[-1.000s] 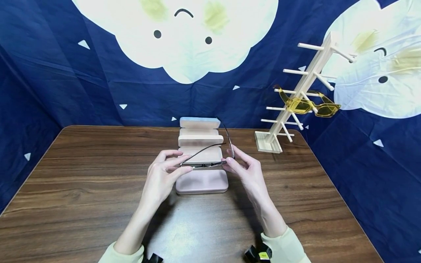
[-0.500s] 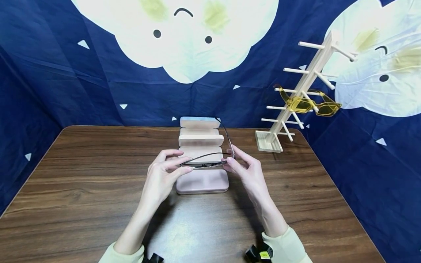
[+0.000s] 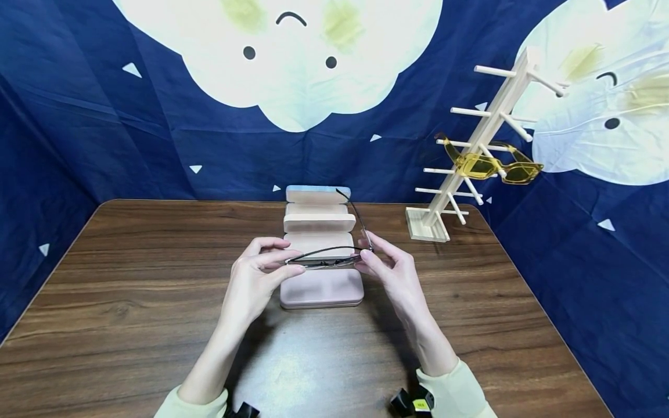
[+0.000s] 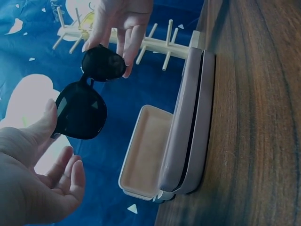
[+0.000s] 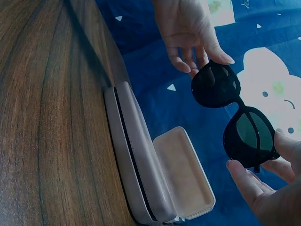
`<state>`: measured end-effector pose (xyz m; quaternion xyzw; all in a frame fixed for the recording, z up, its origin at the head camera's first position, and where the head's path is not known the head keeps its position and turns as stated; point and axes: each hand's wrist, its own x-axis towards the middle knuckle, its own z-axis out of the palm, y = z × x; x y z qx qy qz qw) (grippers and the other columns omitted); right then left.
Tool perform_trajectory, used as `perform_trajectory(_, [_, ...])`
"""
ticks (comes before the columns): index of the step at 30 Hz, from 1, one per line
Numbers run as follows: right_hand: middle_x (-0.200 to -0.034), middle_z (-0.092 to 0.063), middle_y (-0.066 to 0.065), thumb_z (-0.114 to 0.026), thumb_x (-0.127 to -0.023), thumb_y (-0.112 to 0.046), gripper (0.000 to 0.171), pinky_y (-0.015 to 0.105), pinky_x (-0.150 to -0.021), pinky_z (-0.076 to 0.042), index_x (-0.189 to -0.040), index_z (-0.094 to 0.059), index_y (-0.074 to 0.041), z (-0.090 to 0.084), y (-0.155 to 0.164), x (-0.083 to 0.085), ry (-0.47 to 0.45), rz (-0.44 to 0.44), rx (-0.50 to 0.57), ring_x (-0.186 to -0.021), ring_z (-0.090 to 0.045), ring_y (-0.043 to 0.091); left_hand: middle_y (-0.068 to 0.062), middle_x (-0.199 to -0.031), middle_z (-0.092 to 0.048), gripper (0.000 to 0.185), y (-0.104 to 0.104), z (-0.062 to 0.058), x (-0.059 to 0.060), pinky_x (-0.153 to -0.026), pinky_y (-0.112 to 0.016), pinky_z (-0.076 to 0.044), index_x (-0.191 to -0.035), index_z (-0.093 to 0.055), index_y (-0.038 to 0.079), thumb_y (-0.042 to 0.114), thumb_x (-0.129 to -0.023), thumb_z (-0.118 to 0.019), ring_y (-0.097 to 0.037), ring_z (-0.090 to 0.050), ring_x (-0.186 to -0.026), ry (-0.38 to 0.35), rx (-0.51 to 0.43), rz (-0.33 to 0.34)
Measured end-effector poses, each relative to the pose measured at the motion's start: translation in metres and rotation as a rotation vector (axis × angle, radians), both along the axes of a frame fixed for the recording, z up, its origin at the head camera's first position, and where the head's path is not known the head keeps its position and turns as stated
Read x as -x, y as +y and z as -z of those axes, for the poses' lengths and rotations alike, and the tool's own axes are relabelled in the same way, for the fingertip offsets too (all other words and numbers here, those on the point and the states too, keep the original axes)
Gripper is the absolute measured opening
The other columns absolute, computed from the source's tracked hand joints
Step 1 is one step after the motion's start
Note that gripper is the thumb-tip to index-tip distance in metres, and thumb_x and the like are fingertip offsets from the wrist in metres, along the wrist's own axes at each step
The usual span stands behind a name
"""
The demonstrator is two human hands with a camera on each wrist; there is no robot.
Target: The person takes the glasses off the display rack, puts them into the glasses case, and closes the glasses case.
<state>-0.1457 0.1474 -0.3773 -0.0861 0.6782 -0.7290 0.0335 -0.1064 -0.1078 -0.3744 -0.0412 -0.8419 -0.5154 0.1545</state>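
Note:
A pair of black sunglasses with dark lenses is held up between both hands, over the pink glasses case in the head view. My left hand pinches the left end of the frame between thumb and fingers. At the opposite end, my right hand grips the right corner by the hinge. The left temple lies folded across behind the lenses, while the right temple still points away toward the back, angled inward. In the right wrist view the sunglasses have a temple showing through one lens.
Behind the closed front section, the case's open compartments stretch to the table's back edge. A wooden peg rack stands at the back right, carrying yellow sunglasses. Blue cloth with cloud prints hangs behind the wooden table.
The left temple has swung down closer to the lenses. The right temple's tip has shifted a little left, inward. Both hands keep nearly the same place.

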Motion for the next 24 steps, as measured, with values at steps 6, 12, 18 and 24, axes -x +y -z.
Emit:
perform_trajectory(6, [-0.139,-0.059,0.031,-0.06,-0.101,0.0,0.046,0.037,-0.092,-0.062,-0.146,-0.053,0.002,0.0001,-0.0001,0.0002,-0.035,0.009,-0.035,-0.089,-0.077,0.012,0.003,-0.125,-0.068,0.024,-0.0015,-0.0009,0.0002,-0.083,-0.01,-0.049,-0.105,-0.083,0.016,0.022,-0.082,-0.088,-0.009,-0.072,-0.096,-0.006,-0.013,-0.001])
perform_trajectory(12, [-0.138,-0.061,0.03,-0.06,-0.101,-0.001,0.044,0.035,-0.09,-0.062,-0.145,-0.054,0.003,0.0013,0.0001,0.0006,-0.037,-0.003,-0.058,-0.087,-0.076,0.012,0.003,-0.125,-0.068,0.023,-0.0035,0.0001,0.0007,-0.083,-0.011,-0.049,-0.104,-0.083,0.017,0.022,-0.082,-0.088,0.0,-0.068,-0.096,0.0,-0.029,0.0])
perform_trajectory(18, [-0.136,-0.062,0.032,-0.059,-0.103,-0.003,0.042,0.035,-0.089,-0.062,-0.143,-0.055,0.005,0.0026,0.0002,0.0005,-0.019,-0.034,-0.071,-0.089,-0.075,0.011,0.004,-0.125,-0.067,0.021,-0.0052,-0.0002,0.0008,-0.084,-0.011,-0.049,-0.101,-0.084,0.017,0.023,-0.081,-0.088,0.003,-0.064,-0.1,0.005,-0.038,0.0])
perform_trajectory(24, [-0.133,-0.064,0.032,-0.058,-0.103,-0.006,0.038,0.037,-0.089,-0.063,-0.139,-0.059,0.006,0.0025,0.0,-0.0004,-0.001,-0.062,-0.084,-0.091,-0.075,0.01,0.004,-0.127,-0.067,0.022,-0.0059,0.0002,0.0014,-0.085,-0.013,-0.05,-0.101,-0.084,0.016,0.026,-0.082,-0.088,0.007,-0.064,-0.098,-0.011,-0.054,-0.013])
